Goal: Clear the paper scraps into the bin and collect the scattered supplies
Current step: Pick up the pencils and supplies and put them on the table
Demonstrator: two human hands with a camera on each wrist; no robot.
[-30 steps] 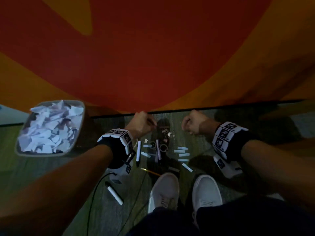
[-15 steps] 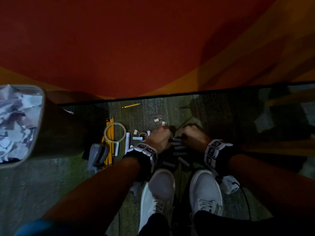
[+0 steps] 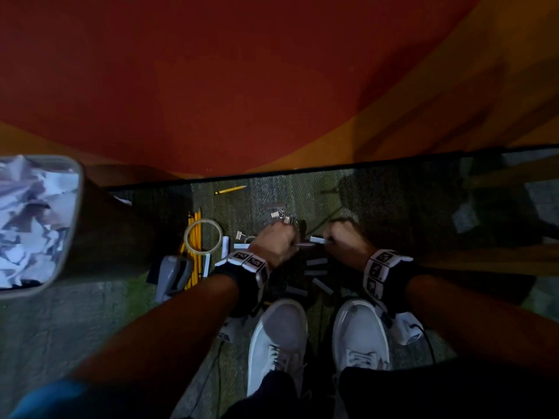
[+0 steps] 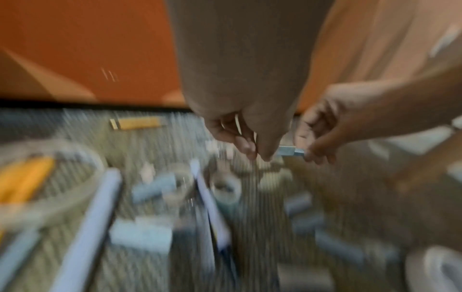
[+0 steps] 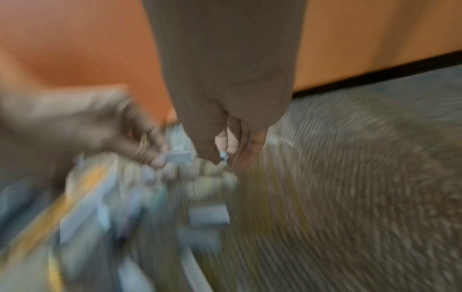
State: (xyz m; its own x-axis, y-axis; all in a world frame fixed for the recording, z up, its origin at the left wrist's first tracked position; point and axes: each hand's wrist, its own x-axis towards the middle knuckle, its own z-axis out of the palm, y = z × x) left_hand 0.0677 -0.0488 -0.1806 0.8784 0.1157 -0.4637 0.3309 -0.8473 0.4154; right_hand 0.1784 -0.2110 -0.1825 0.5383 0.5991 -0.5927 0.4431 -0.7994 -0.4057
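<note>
My left hand (image 3: 289, 239) and right hand (image 3: 332, 239) are close together just above the carpet, in front of my shoes. Each pinches one end of a small white piece (image 3: 317, 239) stretched between them. The left wrist view, blurred, shows my left hand's (image 4: 260, 154) fingertips on one end of the white piece (image 4: 291, 152). In the right wrist view my right hand (image 5: 223, 157) pinches the other end of the white piece (image 5: 178, 157). More white pieces (image 3: 316, 272) lie under my hands. The bin (image 3: 71, 237), full of paper scraps (image 3: 30, 219), stands at the far left.
Left of my hands lie a clear tape ring (image 3: 202, 237), a bundle of yellow pencils (image 3: 193, 255) and a grey stapler (image 3: 173, 276). A lone pencil (image 3: 231, 189) and several binder clips (image 3: 281, 214) lie nearer the orange wall (image 3: 272, 86). My white shoes (image 3: 278, 337) stand below.
My hands have dropped towards my shoes and come together on one white piece. The view has swung right, so the bin now sits at the left edge.
</note>
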